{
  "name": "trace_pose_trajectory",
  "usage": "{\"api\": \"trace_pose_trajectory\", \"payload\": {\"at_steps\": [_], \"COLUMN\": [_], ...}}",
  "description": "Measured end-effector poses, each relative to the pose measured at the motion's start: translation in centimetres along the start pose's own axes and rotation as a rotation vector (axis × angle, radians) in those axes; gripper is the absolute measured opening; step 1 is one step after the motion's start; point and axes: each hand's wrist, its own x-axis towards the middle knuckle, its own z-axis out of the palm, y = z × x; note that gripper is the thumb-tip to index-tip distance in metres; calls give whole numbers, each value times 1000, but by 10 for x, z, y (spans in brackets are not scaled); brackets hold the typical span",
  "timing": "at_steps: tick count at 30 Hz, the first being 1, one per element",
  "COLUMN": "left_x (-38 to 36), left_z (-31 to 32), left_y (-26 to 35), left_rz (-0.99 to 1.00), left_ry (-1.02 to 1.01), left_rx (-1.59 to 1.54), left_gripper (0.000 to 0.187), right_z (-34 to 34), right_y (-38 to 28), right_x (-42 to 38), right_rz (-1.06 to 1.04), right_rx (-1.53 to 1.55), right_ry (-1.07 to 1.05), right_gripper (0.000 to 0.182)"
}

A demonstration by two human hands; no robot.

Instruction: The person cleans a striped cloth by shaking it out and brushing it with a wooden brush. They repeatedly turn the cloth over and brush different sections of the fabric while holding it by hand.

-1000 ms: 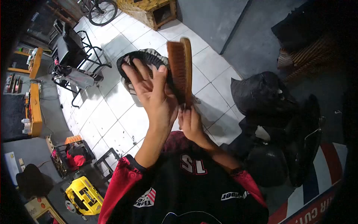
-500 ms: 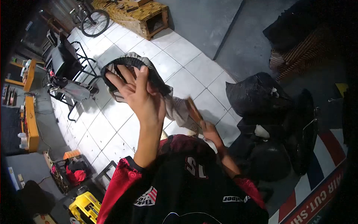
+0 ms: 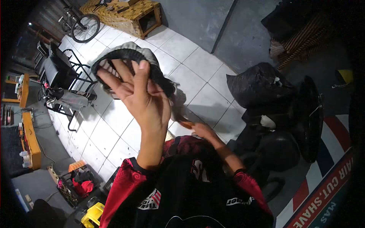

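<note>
My left hand (image 3: 142, 100) is raised with its fingers inside the opening of a light grey cloth item (image 3: 150, 56) with a wide black band, holding it up and spread. More of the cloth hangs down behind my wrist. Lower and to the right, my right hand (image 3: 204, 131) is closed around the wooden handle of a brush (image 3: 186, 124). The brush's far end is blurred and overlaps the hanging cloth in this view.
White floor tiles (image 3: 197, 70) lie beneath. A black chair (image 3: 57, 68) stands at left, near wooden shelves (image 3: 32, 140). A bicycle (image 3: 85, 28) and a patterned bench (image 3: 125, 17) are at the back. Black bags (image 3: 258, 85) and a barber sign (image 3: 323, 190) are at right.
My right hand has swung the brush down and left, from upright to nearly level beside the cloth. My left hand and the cloth have shifted slightly left; the view has turned a little.
</note>
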Motion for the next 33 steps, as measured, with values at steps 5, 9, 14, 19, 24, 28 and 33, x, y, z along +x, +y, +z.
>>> {"api": "trace_pose_trajectory", "payload": {"at_steps": [5, 9, 14, 19, 24, 28, 33], "left_x": [3, -7, -13, -13, -1, 1, -16], "left_z": [-8, -8, -7, 14, 18, 4, 1], "left_y": [10, -4, -20, -10, 10, 12, -10], "left_rz": [40, -48, -92, -98, -12, -3, -21], "left_ry": [-35, -22, -69, -139, -139, -76, -16], "left_rx": [71, 153, 222, 162, 101, 93, 156], "left_gripper": [67, 83, 88, 87, 75, 73, 76], "right_z": [28, -69, -130, -39, 18, 22, -83], "right_y": [21, -55, -139, -65, 27, 48, -40], "right_x": [-20, -56, -91, -7, -19, -34, -79], "right_rz": [153, 159, -375, -460, -57, 149, 105], "right_rx": [36, 1044, 1460, 446, 197, -16, 1073], "right_ry": [460, 662, 616, 796, 60, 126, 601], "right_gripper": [28, 37, 38, 30, 34, 29, 40]}}
